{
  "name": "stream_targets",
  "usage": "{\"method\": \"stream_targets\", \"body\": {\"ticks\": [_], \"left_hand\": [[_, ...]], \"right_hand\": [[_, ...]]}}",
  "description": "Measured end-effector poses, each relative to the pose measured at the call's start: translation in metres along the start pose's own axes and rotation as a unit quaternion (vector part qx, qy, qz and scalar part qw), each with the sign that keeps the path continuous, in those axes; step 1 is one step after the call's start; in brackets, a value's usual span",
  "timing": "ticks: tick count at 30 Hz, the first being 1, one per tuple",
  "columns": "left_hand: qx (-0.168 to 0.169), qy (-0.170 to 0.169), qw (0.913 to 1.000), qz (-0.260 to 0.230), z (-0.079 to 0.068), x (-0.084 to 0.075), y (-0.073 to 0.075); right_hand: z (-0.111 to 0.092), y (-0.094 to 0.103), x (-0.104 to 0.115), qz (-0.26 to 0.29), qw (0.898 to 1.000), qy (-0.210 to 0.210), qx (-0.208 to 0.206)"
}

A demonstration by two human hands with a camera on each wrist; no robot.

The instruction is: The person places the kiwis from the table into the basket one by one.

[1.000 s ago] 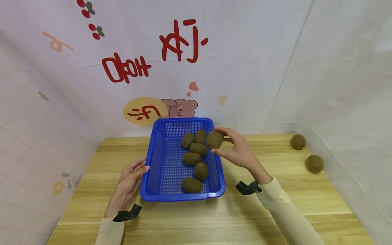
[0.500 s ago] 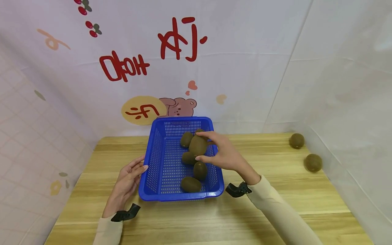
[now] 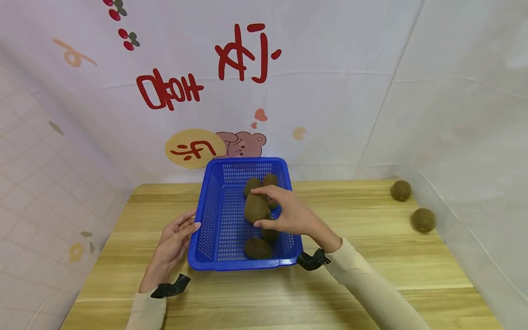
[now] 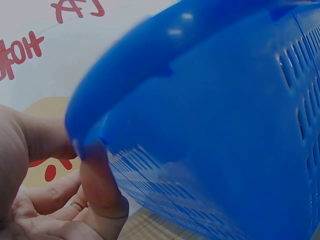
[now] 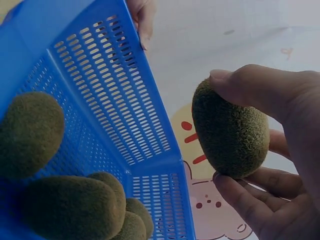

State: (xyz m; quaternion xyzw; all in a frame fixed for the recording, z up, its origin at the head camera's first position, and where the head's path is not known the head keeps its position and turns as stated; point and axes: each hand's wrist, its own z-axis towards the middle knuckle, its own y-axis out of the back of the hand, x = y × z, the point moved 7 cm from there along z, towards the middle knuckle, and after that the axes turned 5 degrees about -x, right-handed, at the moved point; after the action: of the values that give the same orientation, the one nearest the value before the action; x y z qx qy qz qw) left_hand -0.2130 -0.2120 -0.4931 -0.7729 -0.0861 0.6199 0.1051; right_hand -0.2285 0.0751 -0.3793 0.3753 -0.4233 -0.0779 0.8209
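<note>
A blue plastic basket (image 3: pixel 224 265) with slotted walls stands on the table, several brown kiwis (image 3: pixel 258 249) lying inside along its right half. My left hand (image 3: pixel 174 240) pinches the basket's left rim; the left wrist view shows the rim (image 4: pixel 120 70) between thumb and a bent finger. Above the basket's middle, my right hand (image 3: pixel 290 213) holds another kiwi (image 3: pixel 255 209) between thumb and fingers. That kiwi (image 5: pixel 232 132) appears raised clear of the basket wall in the right wrist view. In the head view, the hand and held kiwi partly hide the fruit beneath.
Two more kiwis, a farther one (image 3: pixel 401 190) and a nearer one (image 3: pixel 423 220), lie at the right edge of the wooden table (image 3: pixel 363 270). A white printed curtain (image 3: pixel 330 114) hangs behind and on both sides.
My right hand has carried its kiwi from the basket's right rim leftward and slightly nearer, over the middle of the basket. The left hand has stayed at the left rim.
</note>
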Motion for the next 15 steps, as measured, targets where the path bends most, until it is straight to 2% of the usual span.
{"method": "stream_targets", "body": {"ticks": [6,11,15], "left_hand": [[-0.004,0.003,1.0,0.005,0.0,0.0,0.0],[-0.01,0.01,0.9998,0.012,-0.001,0.001,0.0],[-0.008,0.009,0.9999,0.01,-0.001,0.001,0.0]], "right_hand": [[-0.003,-0.005,-0.005,-0.014,0.999,-0.022,0.023],[-0.009,0.001,-0.013,-0.017,0.999,-0.047,0.014],[-0.015,0.008,-0.02,-0.018,0.999,-0.051,-0.002]]}}
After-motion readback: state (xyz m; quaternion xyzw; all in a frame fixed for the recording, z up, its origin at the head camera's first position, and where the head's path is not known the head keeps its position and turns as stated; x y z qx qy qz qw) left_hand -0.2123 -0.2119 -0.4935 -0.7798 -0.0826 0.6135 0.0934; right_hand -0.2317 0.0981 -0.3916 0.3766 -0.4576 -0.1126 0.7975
